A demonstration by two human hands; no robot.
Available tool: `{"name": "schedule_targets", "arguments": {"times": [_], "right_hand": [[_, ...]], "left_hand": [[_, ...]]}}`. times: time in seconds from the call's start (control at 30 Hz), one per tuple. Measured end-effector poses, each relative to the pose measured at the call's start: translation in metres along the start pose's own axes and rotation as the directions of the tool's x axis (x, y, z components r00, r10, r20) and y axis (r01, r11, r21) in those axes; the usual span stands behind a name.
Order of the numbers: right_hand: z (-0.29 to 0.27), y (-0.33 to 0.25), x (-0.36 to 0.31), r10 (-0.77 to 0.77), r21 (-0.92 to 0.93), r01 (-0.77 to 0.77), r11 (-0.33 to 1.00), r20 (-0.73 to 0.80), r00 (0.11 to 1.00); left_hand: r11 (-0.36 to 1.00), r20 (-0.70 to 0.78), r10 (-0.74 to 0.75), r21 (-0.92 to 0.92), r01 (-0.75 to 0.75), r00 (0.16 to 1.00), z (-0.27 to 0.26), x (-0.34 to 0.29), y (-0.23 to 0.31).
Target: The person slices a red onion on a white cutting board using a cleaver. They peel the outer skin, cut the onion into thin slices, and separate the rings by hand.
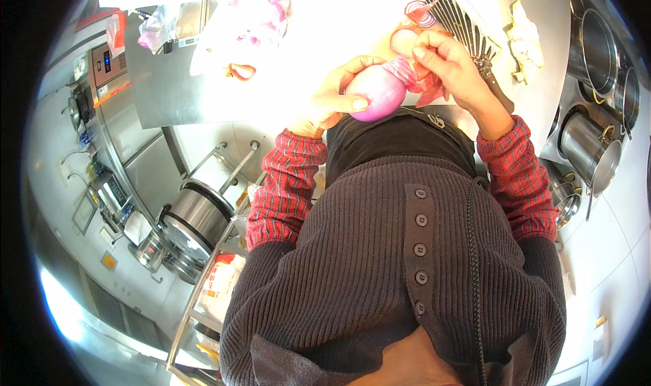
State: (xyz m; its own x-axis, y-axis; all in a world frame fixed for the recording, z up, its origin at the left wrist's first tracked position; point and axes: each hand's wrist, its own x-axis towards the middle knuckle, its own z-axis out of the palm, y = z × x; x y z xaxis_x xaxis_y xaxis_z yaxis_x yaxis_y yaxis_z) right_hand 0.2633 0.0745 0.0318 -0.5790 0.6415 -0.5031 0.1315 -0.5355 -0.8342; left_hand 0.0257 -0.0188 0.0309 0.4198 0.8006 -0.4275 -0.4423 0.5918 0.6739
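Note:
A purple onion (378, 95) rests in my left hand (336, 98), whose thumb and fingers curl around it. A strip of its purple skin lifts away on the right side. Beside it, my right hand (451, 64) is closed in a pinch on the onion skin (428, 87). Loose reddish peel and a cut onion end (420, 13) with purple rings lie just beyond my right hand. A knife (500, 93) lies to the right, its dark handle toward me and its blade showing a striped pattern.
A pale yellow-green vegetable piece (524, 40) lies at the right of the metal table (152, 81). Purple onions in a clear bag (261, 16) and a reddish-brown curl (241, 71) are at the far left. Metal pots (590, 148) stand at right; another pot (196, 216) is at lower left.

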Motion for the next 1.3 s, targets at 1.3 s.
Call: {"name": "schedule_targets", "arguments": {"times": [1.3], "right_hand": [[0.025,0.000,-0.012,-0.298,-0.426,0.252,0.869,-0.045,0.953]], "left_hand": [[0.964,-0.262,0.206,0.221,-0.149,0.943,0.013,0.004,-0.005]]}}
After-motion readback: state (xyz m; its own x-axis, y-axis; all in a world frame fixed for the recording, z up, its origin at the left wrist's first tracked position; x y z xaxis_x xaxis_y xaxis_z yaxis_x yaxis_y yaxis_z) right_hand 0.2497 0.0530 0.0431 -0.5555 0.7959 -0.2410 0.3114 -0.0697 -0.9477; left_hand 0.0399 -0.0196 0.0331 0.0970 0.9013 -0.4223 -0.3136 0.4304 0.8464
